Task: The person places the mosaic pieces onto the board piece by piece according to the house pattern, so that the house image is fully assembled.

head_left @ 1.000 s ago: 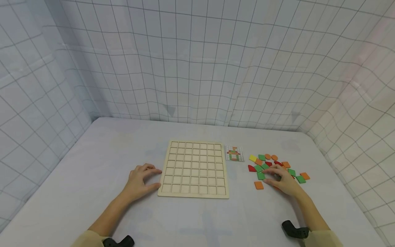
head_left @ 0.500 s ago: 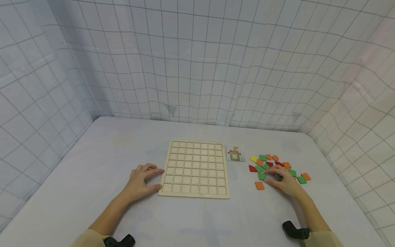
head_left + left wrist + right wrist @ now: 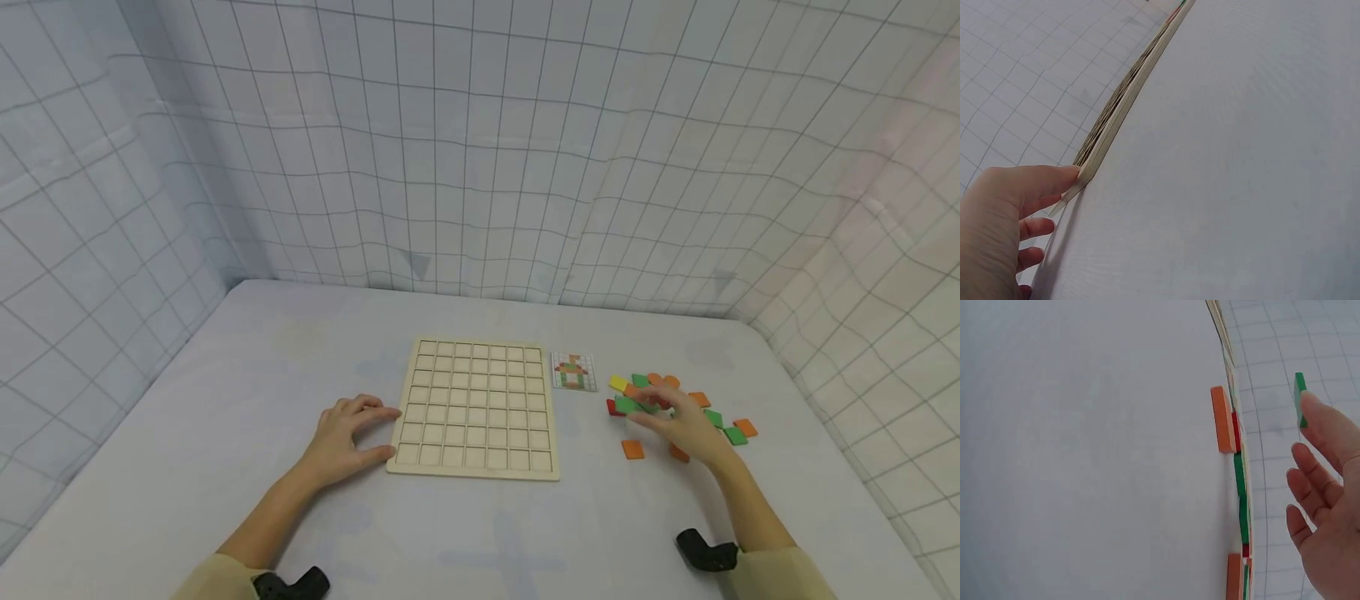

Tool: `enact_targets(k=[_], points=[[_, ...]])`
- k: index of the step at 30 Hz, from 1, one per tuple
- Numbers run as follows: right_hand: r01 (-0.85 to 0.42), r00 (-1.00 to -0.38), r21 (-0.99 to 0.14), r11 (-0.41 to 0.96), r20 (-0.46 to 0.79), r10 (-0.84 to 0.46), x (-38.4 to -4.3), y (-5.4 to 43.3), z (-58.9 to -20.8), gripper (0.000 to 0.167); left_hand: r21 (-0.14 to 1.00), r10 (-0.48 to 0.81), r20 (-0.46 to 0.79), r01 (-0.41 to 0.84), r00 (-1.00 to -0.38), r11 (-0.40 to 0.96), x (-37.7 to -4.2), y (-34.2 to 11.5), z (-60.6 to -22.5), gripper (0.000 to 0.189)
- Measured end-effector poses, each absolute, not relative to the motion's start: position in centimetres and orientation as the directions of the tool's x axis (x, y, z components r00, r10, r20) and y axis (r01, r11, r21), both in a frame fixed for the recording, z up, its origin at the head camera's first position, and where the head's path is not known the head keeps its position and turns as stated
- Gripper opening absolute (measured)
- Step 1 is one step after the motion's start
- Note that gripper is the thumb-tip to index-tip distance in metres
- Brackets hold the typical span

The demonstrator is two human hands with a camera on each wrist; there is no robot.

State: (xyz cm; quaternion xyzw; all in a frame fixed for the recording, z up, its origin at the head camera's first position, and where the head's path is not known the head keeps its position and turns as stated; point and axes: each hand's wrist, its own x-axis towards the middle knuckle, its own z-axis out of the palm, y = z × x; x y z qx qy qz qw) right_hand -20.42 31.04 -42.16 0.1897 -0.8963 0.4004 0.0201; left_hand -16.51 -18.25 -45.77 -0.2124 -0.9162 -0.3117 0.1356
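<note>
A pale wooden board (image 3: 477,408) with a square grid of recesses lies flat on the table. My left hand (image 3: 347,437) touches its left side with thumb and forefinger spread apart; the left wrist view puts the thumb near a board corner. Above a scatter of coloured tiles, my right hand (image 3: 684,421) pinches a green square tile (image 3: 1299,400) between thumb and fingers, raised off the table. The other fingers (image 3: 1313,481) hang loosely bent. A printed pattern card (image 3: 573,372) lies just right of the board.
Around the right hand lie orange, green, red and yellow flat pieces, including a yellow tile (image 3: 618,382), an orange round piece (image 3: 671,382) and a separate orange square (image 3: 633,450). A white grid-patterned curtain (image 3: 480,167) encloses the table's back and sides.
My right hand has lifted from the pile, with a green tile now in its pinch, and moved slightly away from me. My left hand stays at the board's edge.
</note>
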Motion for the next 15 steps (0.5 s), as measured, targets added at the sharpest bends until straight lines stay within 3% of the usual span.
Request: enact_targets(k=[8, 15], points=[[-0.422, -0.899, -0.706, 0.568, 0.247, -0.362, -19.6, 24.5, -37.9, 0.027, 0.510, 0.308, 0.382, 0.477, -0.871, 0.716, -16.6, -18.4, -45.9, 0.043], [-0.478, -0.870, -0.726, 0.494, 0.313, -0.381, -21.6, 21.4, -40.2, 0.026, 0.506, 0.314, 0.389, 0.486, -0.866, 0.713, -16.7, -18.4, -46.1, 0.043]])
